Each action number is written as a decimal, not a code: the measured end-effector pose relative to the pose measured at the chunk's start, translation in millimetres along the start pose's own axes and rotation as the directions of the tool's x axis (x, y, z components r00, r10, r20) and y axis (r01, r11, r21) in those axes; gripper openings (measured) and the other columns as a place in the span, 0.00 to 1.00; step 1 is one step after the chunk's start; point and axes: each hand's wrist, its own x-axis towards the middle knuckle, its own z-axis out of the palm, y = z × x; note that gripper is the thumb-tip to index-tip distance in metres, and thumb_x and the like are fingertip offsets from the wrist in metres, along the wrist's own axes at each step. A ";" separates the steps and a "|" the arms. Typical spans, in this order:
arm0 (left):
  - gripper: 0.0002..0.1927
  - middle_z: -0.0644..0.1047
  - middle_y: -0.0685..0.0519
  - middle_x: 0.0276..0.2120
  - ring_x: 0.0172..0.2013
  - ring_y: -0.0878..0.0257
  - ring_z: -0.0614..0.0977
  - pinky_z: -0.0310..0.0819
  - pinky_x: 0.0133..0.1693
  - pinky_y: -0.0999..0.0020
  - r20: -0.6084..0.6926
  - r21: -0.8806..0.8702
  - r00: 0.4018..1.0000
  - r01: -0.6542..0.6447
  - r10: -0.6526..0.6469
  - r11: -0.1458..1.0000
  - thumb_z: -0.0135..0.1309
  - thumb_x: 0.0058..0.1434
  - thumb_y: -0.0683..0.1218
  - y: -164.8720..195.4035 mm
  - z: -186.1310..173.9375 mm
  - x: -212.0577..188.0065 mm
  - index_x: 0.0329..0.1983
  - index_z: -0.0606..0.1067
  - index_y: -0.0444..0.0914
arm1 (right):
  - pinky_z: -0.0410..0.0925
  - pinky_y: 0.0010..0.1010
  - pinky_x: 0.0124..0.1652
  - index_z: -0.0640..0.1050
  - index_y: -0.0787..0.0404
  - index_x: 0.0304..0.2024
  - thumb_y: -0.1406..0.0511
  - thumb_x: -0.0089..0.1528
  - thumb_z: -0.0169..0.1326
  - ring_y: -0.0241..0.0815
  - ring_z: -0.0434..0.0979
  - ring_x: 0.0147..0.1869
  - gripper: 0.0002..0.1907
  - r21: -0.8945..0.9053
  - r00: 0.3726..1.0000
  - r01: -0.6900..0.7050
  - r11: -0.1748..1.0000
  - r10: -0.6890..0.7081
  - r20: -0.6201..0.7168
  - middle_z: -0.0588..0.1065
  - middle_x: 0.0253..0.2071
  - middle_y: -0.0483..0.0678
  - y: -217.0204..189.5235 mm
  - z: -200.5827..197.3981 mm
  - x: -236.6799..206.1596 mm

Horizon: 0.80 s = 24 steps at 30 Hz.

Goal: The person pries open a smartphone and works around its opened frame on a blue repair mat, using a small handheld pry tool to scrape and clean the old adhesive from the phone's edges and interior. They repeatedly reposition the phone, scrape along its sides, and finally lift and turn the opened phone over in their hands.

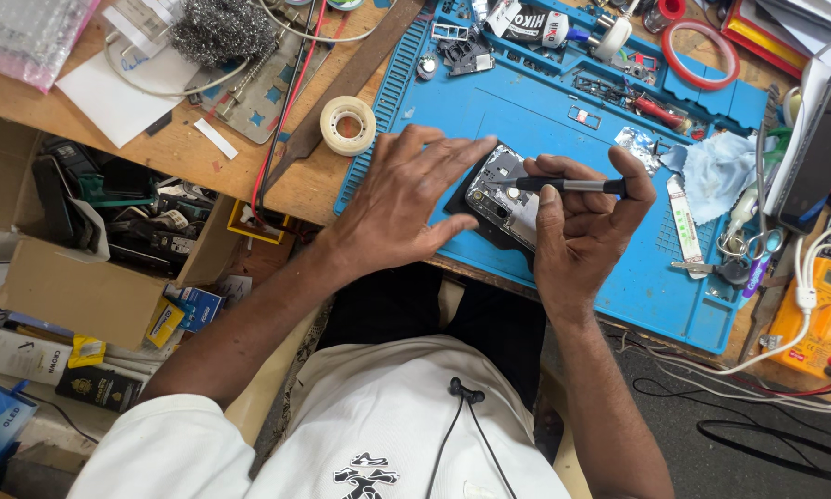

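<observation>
An opened phone [506, 194] with its back off lies on a blue repair mat [545, 129]. My left hand [406, 199] rests flat on the mat, fingers spread, its fingertips pressing the phone's left edge. My right hand [582, 222] grips a slim black-and-silver screwdriver [568, 185] held level, its tip at the phone's inner board.
On the mat lie a blue cloth [715, 171], tweezers and scissors [739, 254], and small parts at the top. A tape roll [347, 125] and steel wool [219, 30] sit on the wooden bench. A yellow multimeter [817, 314] is at right. A cardboard box [83, 277] of clutter stands lower left.
</observation>
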 end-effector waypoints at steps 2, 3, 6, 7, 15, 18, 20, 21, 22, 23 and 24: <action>0.54 0.74 0.46 0.56 0.59 0.51 0.68 0.59 0.56 0.53 0.033 0.030 0.999 -0.043 0.042 0.999 0.70 0.52 0.59 -1.7 1.2 5.0 0.76 0.55 0.36 | 0.76 0.30 0.62 0.50 0.56 0.71 0.81 0.78 0.46 0.49 0.80 0.65 0.29 -0.041 1.000 0.000 0.999 0.000 0.008 0.74 0.61 0.63 -3.9 1.1 1.3; 0.56 0.74 0.45 0.57 0.58 0.51 0.68 0.60 0.56 0.53 0.079 0.029 0.997 -0.007 0.004 1.000 0.70 0.52 0.59 -2.4 2.6 7.6 0.76 0.54 0.37 | 0.76 0.29 0.60 0.50 0.56 0.72 0.80 0.78 0.47 0.49 0.81 0.65 0.29 -0.064 1.000 0.004 0.998 -0.003 0.014 0.75 0.60 0.63 -6.8 1.9 2.6; 0.59 0.74 0.48 0.60 0.59 0.52 0.69 0.59 0.56 0.52 0.153 0.007 0.987 0.050 -0.051 0.999 0.71 0.53 0.60 -5.6 8.7 14.4 0.78 0.50 0.37 | 0.77 0.28 0.55 0.53 0.59 0.72 0.79 0.77 0.50 0.46 0.83 0.60 0.28 -0.174 0.996 0.061 0.983 -0.048 0.080 0.77 0.57 0.60 -18.2 5.0 11.5; 0.59 0.74 0.51 0.62 0.59 0.52 0.69 0.59 0.57 0.52 0.136 -0.018 0.990 0.041 -0.039 0.999 0.70 0.53 0.60 -6.6 11.0 15.4 0.78 0.49 0.36 | 0.78 0.28 0.54 0.55 0.60 0.71 0.79 0.76 0.51 0.44 0.83 0.58 0.27 -0.223 0.989 0.094 0.970 -0.066 0.129 0.78 0.55 0.58 -22.5 4.6 17.9; 0.59 0.76 0.52 0.59 0.59 0.49 0.68 0.57 0.57 0.48 0.076 -0.014 0.997 0.025 -0.024 1.000 0.70 0.52 0.58 -9.8 15.9 18.6 0.75 0.48 0.32 | 0.74 0.33 0.45 0.74 0.63 0.61 0.72 0.64 0.65 0.43 0.83 0.46 0.24 -0.493 0.933 0.250 0.833 -0.072 0.351 0.79 0.46 0.53 -60.0 12.7 69.4; 0.44 0.77 0.47 0.54 0.56 0.49 0.70 0.61 0.56 0.50 0.100 0.023 0.988 0.118 -0.120 0.993 0.68 0.57 0.56 0.4 7.2 12.0 0.68 0.59 0.33 | 0.76 0.33 0.48 0.71 0.64 0.64 0.75 0.66 0.58 0.46 0.82 0.51 0.24 -0.331 0.914 0.238 0.913 -0.095 0.395 0.78 0.54 0.56 -65.0 13.8 73.9; 0.25 0.77 0.47 0.49 0.55 0.50 0.73 0.65 0.56 0.53 0.173 0.115 0.954 0.229 -0.246 0.967 0.66 0.65 0.55 17.6 2.5 -3.7 0.58 0.70 0.40 | 0.75 0.32 0.38 0.75 0.60 0.60 0.68 0.65 0.69 0.41 0.82 0.37 0.23 -0.475 0.949 0.258 0.841 -0.130 0.287 0.80 0.44 0.52 -62.9 14.5 73.6; 0.21 0.78 0.49 0.50 0.55 0.53 0.75 0.66 0.58 0.55 0.187 0.003 0.966 0.184 -0.181 0.983 0.64 0.64 0.52 32.1 6.2 -11.8 0.55 0.73 0.41 | 0.75 0.35 0.40 0.74 0.60 0.61 0.69 0.64 0.68 0.44 0.82 0.40 0.24 -0.475 0.933 0.305 0.826 -0.160 0.321 0.80 0.45 0.53 -61.7 13.1 73.4; 0.16 0.78 0.51 0.50 0.56 0.55 0.77 0.68 0.60 0.56 0.200 -0.111 0.974 0.134 -0.110 0.985 0.63 0.63 0.50 44.8 10.6 -18.9 0.52 0.75 0.43 | 0.74 0.38 0.42 0.73 0.60 0.61 0.69 0.64 0.66 0.47 0.82 0.43 0.24 -0.476 0.918 0.346 0.809 -0.188 0.348 0.80 0.46 0.54 -60.5 12.1 72.9; 0.22 0.76 0.47 0.55 0.60 0.51 0.74 0.64 0.63 0.53 0.247 -0.120 0.969 0.006 0.024 0.993 0.62 0.63 0.52 55.8 16.1 -24.8 0.56 0.73 0.38 | 0.74 0.40 0.43 0.73 0.61 0.62 0.70 0.63 0.64 0.51 0.82 0.46 0.25 -0.478 0.899 0.391 0.787 -0.214 0.383 0.79 0.47 0.55 -59.9 10.1 73.7; 0.28 0.74 0.42 0.59 0.64 0.48 0.71 0.60 0.66 0.51 0.285 -0.131 0.948 -0.109 0.142 0.985 0.60 0.63 0.55 66.5 23.9 -28.3 0.59 0.71 0.33 | 0.75 0.38 0.43 0.72 0.60 0.63 0.71 0.65 0.62 0.48 0.82 0.46 0.25 -0.420 0.895 0.351 0.837 -0.169 0.412 0.80 0.47 0.54 -59.5 8.5 75.3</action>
